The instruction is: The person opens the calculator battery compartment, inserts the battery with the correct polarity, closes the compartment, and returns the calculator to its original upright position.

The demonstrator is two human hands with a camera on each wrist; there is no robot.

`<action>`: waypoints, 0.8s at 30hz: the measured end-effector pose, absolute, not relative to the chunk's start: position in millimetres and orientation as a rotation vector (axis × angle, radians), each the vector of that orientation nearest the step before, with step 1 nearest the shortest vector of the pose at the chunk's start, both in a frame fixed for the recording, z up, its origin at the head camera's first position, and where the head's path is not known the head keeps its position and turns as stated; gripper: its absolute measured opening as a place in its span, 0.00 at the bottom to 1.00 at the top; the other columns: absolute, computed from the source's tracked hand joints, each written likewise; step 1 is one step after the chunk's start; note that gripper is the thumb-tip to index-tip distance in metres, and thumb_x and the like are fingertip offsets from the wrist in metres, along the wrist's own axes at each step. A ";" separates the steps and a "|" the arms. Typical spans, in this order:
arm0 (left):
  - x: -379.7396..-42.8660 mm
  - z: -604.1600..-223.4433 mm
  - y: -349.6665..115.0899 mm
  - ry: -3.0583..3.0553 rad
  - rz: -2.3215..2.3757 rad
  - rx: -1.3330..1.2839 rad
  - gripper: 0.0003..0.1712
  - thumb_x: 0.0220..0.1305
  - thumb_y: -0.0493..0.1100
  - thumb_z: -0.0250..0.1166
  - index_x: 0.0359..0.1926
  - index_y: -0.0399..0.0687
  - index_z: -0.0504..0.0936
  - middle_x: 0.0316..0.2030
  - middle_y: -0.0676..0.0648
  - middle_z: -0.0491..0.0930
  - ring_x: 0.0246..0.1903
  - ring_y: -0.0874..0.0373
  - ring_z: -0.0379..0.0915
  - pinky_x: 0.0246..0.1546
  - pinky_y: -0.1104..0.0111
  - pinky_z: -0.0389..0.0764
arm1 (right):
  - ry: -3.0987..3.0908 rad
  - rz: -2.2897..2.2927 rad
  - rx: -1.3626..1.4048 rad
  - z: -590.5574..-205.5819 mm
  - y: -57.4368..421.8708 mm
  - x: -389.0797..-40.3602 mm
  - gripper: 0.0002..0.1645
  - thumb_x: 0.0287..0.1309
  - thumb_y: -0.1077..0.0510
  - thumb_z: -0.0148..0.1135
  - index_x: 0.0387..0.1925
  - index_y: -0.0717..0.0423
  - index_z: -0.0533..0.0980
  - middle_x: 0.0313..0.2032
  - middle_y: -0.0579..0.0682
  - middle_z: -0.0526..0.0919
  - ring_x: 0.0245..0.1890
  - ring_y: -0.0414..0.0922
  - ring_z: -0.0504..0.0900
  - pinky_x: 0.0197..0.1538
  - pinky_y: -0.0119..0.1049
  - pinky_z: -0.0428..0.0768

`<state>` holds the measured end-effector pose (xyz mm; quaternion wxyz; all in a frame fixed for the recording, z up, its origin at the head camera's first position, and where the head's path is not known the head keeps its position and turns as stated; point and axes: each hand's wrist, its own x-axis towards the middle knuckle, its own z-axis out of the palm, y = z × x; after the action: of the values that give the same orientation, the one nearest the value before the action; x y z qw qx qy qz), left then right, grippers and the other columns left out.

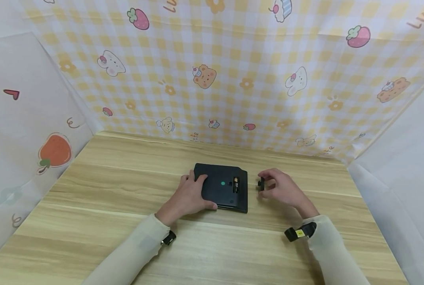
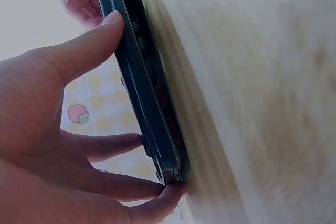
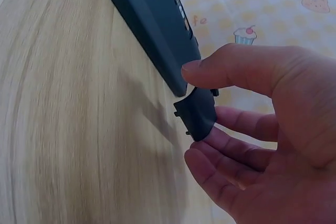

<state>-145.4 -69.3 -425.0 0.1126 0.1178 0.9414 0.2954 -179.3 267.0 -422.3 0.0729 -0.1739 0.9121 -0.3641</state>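
- One battery (image 1: 236, 185) shows in the calculator (image 1: 219, 190), face down on the table (image 1: 230, 249).
- My left hand (image 1: 190, 194) grips its edges.
- My right hand (image 1: 282, 188) pinches a cover (image 1: 262, 184) just beside it.

A black calculator (image 1: 220, 194) is held back-up by the left grip (image 1: 190, 194), its keys (image 2: 161, 97) faced downward. Near its edge toward the right grip (image 1: 277, 188), a battery (image 1: 236, 185) is exposed in an uncovered slot (image 1: 235, 191). A small black cover (image 3: 197, 114) with tabs (image 3: 177, 114) is pinched by the right grip, just beside the calculator.
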 end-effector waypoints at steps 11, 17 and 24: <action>-145.2 -425.3 -69.3 2.761 0.863 0.344 0.62 0.56 0.62 0.87 0.82 0.39 0.68 0.82 0.20 0.49 0.76 0.26 0.55 0.68 0.41 0.74 | 2.706 -1.148 -0.575 -418.9 251.7 -180.6 0.33 0.56 0.67 0.81 0.62 0.69 0.80 0.59 0.64 0.83 0.59 0.62 0.82 0.58 0.54 0.87; -145.1 -425.5 -69.3 2.763 0.869 0.350 0.62 0.56 0.61 0.87 0.82 0.39 0.68 0.81 0.19 0.49 0.76 0.25 0.55 0.68 0.40 0.74 | 2.705 -1.137 -0.633 -419.7 246.1 -181.7 0.25 0.56 0.67 0.81 0.56 0.65 0.83 0.55 0.58 0.85 0.56 0.59 0.84 0.57 0.53 0.87; -145.0 -424.7 -69.2 2.762 0.876 0.349 0.62 0.56 0.61 0.87 0.82 0.39 0.68 0.81 0.19 0.49 0.76 0.25 0.55 0.68 0.40 0.74 | 2.705 -1.132 -0.668 -416.9 239.1 -182.3 0.22 0.56 0.68 0.80 0.52 0.62 0.84 0.53 0.55 0.85 0.56 0.58 0.86 0.57 0.53 0.87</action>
<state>-145.0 -69.2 -424.7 0.1112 0.1190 0.9404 0.2984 -182.3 239.1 -416.9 0.0670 -0.2216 0.8974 -0.3757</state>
